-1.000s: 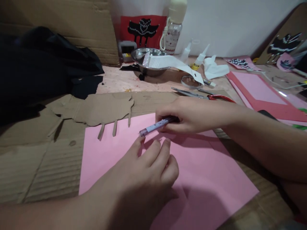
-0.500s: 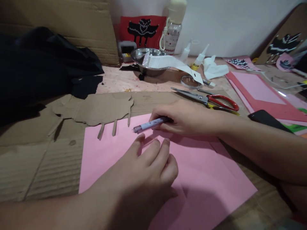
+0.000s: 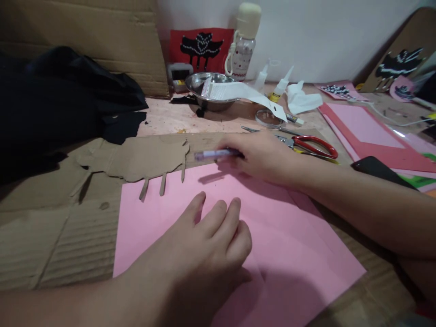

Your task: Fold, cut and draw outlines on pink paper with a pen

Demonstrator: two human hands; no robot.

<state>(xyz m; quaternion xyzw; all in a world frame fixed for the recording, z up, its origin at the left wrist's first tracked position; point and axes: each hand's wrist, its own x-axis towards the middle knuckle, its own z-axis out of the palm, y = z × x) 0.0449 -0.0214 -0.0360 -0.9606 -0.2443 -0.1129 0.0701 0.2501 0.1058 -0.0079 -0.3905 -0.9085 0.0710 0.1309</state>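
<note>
A sheet of pink paper (image 3: pixel 299 236) lies on brown cardboard. My left hand (image 3: pixel 204 245) rests on it with the fingers spread and nothing held. Above the far part of the sheet, my right hand (image 3: pixel 262 156) grips a pen (image 3: pixel 213 155) with a pale purple barrel, blurred by motion and pointing left. The pen casts a shadow on the paper, and a tiny dark mark shows below it. A cardboard cutout (image 3: pixel 146 156) with several thin strips hanging from it overlaps the sheet's far left edge.
Red-handled scissors (image 3: pixel 315 146) lie behind my right hand. Farther back are a metal bowl (image 3: pixel 218 102), a bottle (image 3: pixel 245 50), glue bottles (image 3: pixel 282 86) and a magnifying glass (image 3: pixel 267 119). Black material (image 3: pixel 68 100) heaps at left. A dark phone (image 3: pixel 378 170) and coloured paper (image 3: pixel 378 145) lie at right.
My right hand has lifted the pen away from the paper and moved slightly up and back. My left hand stays in place on the sheet.
</note>
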